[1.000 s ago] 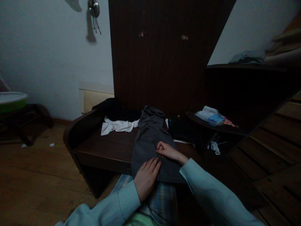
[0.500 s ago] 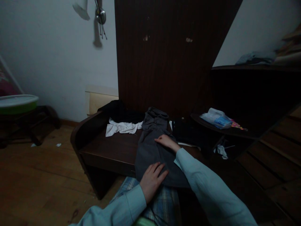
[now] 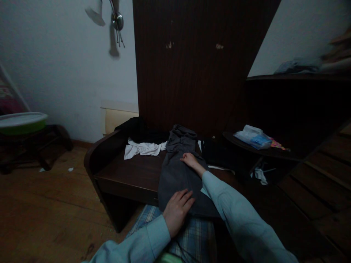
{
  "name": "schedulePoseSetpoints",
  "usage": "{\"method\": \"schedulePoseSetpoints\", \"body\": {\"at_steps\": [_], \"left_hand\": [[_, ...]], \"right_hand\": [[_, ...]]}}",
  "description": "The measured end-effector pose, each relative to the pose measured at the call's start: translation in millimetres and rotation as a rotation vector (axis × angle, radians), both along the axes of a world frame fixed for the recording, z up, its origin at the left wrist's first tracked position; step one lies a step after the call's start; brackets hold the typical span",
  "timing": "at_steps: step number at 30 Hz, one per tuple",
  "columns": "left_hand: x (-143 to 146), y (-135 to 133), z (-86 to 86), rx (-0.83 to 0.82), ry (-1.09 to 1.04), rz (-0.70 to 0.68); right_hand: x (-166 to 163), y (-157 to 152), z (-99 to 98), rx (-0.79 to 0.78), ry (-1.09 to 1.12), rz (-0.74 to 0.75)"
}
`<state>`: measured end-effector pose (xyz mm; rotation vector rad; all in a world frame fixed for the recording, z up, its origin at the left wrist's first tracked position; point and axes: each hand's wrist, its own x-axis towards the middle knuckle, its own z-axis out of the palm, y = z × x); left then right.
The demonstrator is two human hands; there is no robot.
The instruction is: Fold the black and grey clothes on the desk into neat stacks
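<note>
A dark grey garment [image 3: 175, 179] lies lengthwise over the dark wooden bench top [image 3: 128, 171], its far end bunched and its near end hanging at the front edge. My left hand [image 3: 177, 208] rests flat on the near end with its fingers spread. Farther up, my right hand [image 3: 192, 160] is on the middle of the garment, its fingers drawn together in what looks like a pinch of the cloth. A crumpled white cloth [image 3: 145, 149] lies left of the garment's far end. To the right is a folded black cloth [image 3: 219, 151].
Black cloth [image 3: 131, 126] hangs over the bench's curved left side. At right, a small shelf [image 3: 230, 138] holds a clear plastic packet [image 3: 253, 137]. A blue plaid cloth [image 3: 201, 233] shows below the bench edge. Far left, a green basin [image 3: 23, 126] stands on a dark stool.
My right hand has shifted slightly up along the garment. My left hand stays nearly where it was, and the view has turned very little.
</note>
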<state>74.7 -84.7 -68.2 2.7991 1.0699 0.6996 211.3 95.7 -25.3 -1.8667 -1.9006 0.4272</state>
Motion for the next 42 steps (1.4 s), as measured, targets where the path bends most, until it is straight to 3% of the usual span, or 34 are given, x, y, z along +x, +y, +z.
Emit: {"method": "schedulePoseSetpoints", "body": {"at_steps": [8, 14, 16, 18, 22, 24, 30, 42], "left_hand": [[-0.4, 2.0, 1.0, 0.014, 0.074, -0.029], [-2.7, 0.0, 5.5, -0.013, 0.119, -0.031], [-2.8, 0.7, 6.7, -0.034, 0.112, -0.038], [-2.9, 1.7, 7.7, -0.05, 0.104, -0.041], [-3.8, 2.0, 9.0, -0.058, 0.11, -0.053], [-4.5, 1.2, 8.3, -0.054, 0.11, -0.051], [-4.5, 0.0, 2.3, -0.047, 0.081, -0.041], [-5.4, 2.1, 1.9, -0.038, 0.056, -0.064]], "right_hand": [[-6.0, -8.4, -6.1, 0.095, -0.121, -0.065], [-9.8, -20.8, 2.2, 0.199, -0.124, -0.143], [-10.5, -27.6, 2.1, 0.3, -0.131, -0.072], [-10.6, -34.2, -3.1, 0.361, -0.147, 0.094], [-7.3, -38.4, -18.9, 0.328, -0.121, 0.328], [-3.3, -34.0, -22.2, 0.329, -0.034, 0.302], [11.4, -12.1, -14.5, 0.212, 0.037, -0.039], [8.4, 14.1, 0.9, 0.024, -0.081, -0.07]]}}
